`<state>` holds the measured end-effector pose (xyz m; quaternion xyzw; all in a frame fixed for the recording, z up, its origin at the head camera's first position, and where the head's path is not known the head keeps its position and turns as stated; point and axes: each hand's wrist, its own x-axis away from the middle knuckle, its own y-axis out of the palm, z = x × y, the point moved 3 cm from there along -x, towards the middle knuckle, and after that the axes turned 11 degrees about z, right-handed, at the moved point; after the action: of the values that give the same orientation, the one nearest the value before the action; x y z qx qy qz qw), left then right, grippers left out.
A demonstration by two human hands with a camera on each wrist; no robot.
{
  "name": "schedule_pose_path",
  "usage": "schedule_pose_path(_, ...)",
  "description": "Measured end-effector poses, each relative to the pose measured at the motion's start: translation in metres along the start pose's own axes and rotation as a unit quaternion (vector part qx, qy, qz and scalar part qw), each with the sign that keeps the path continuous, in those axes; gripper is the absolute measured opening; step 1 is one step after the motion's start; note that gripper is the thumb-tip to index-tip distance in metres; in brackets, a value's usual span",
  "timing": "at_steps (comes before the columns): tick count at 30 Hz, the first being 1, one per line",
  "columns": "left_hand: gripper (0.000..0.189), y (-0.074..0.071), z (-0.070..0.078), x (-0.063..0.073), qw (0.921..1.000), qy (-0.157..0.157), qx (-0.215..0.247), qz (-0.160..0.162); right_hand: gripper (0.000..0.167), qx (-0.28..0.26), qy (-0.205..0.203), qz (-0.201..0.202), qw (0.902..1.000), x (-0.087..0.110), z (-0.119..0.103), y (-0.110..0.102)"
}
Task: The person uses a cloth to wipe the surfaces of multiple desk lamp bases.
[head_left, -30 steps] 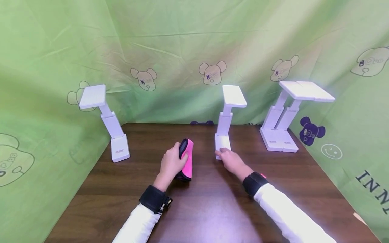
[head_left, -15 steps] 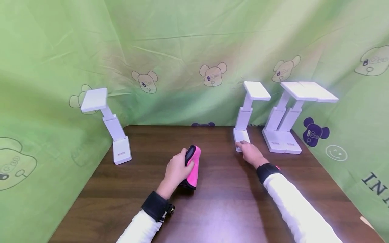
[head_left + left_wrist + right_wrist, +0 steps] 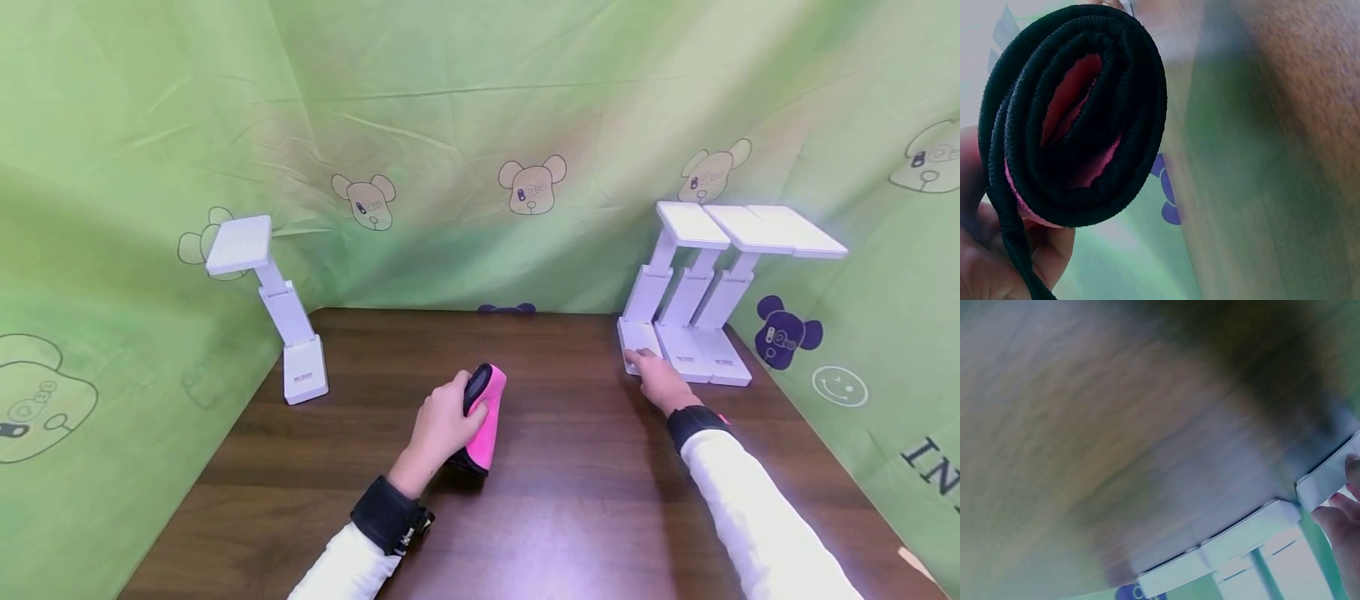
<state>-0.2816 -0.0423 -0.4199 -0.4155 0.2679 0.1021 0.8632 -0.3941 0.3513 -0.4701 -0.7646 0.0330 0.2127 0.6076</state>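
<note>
My left hand [image 3: 441, 425] grips a rolled pink cloth [image 3: 487, 421] with black edging, at the middle of the dark wooden table [image 3: 555, 475]. The left wrist view looks at the end of the roll [image 3: 1141, 106], its layers coiled. Over at the right, my right hand [image 3: 662, 383] holds the front of the base of a white desk lamp [image 3: 647, 296], which stands upright. In the right wrist view, thumb and fingers [image 3: 1338, 519] are on that base [image 3: 1325, 478]. A narrow gap separates it from the neighbouring lamp's base [image 3: 1250, 531].
Two more white desk lamps [image 3: 684, 300] stand side by side at the back right, their bases touching. Another desk lamp [image 3: 287, 317] is at the back left. A green printed curtain [image 3: 450, 242] encloses the table's back and sides.
My right hand has moved the desk lamp rightward along the table, up close to the pair. The left hand, still holding the cloth, has shifted slightly right and nearer.
</note>
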Motion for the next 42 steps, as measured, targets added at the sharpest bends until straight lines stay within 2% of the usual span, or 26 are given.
schedule_pose_path(12, 0.026, 0.002, 0.004, 0.004, 0.9999, 0.006, 0.016, 0.000, 0.057, -0.004, 0.034, -0.008, 0.9994, 0.009, 0.006, -0.009)
schedule_pose_path(19, 0.027, 0.006, 0.003, 0.001, 0.9976, -0.002, 0.070, 0.003, 0.030, -0.013, 0.057, 0.007, 0.9983, 0.008, 0.000, -0.008)
schedule_pose_path(22, 0.029, 0.009, 0.003, -0.001, 0.9959, -0.019, 0.088, 0.009, 0.036, -0.010, 0.054, 0.041, 0.9977, 0.009, -0.016, -0.010)
schedule_pose_path(24, 0.033, 0.010, 0.006, -0.003, 0.9953, -0.031, 0.090, 0.018, 0.041, -0.044, 0.041, 0.080, 0.9950, 0.011, -0.038, -0.012)
schedule_pose_path(26, 0.037, 0.011, 0.009, -0.004, 0.9944, -0.046, 0.092, 0.026, 0.041, -0.110, 0.016, 0.125, 0.9859, 0.016, -0.071, -0.017)
schedule_pose_path(28, 0.042, 0.012, 0.014, -0.006, 0.9935, -0.061, 0.089, 0.036, 0.037, -0.206, -0.017, 0.151, 0.9668, 0.023, -0.110, -0.022)
schedule_pose_path(31, 0.045, 0.016, 0.020, -0.010, 0.9914, -0.081, 0.091, 0.049, 0.026, -0.331, -0.049, 0.137, 0.9323, 0.034, -0.169, -0.028)
schedule_pose_path(33, 0.046, 0.019, 0.025, -0.011, 0.9903, -0.085, 0.095, 0.054, 0.022, -0.388, -0.049, 0.114, 0.9132, 0.040, -0.197, -0.031)
schedule_pose_path(36, 0.047, 0.023, 0.032, -0.009, 0.9870, -0.088, 0.125, 0.049, 0.024, -0.420, -0.015, 0.092, 0.9027, 0.045, -0.218, -0.030)
schedule_pose_path(39, 0.046, 0.024, 0.038, -0.005, 0.9809, -0.090, 0.168, 0.035, 0.028, -0.433, 0.051, 0.076, 0.8965, 0.048, -0.220, -0.027)
schedule_pose_path(41, 0.043, 0.024, 0.042, -0.002, 0.9772, -0.086, 0.193, 0.024, 0.030, -0.450, 0.094, 0.060, 0.8860, 0.050, -0.218, -0.024)
schedule_pose_path(42, 0.041, 0.023, 0.044, 0.000, 0.9758, -0.083, 0.202, 0.019, 0.032, -0.464, 0.115, 0.050, 0.8768, 0.051, -0.217, -0.022)
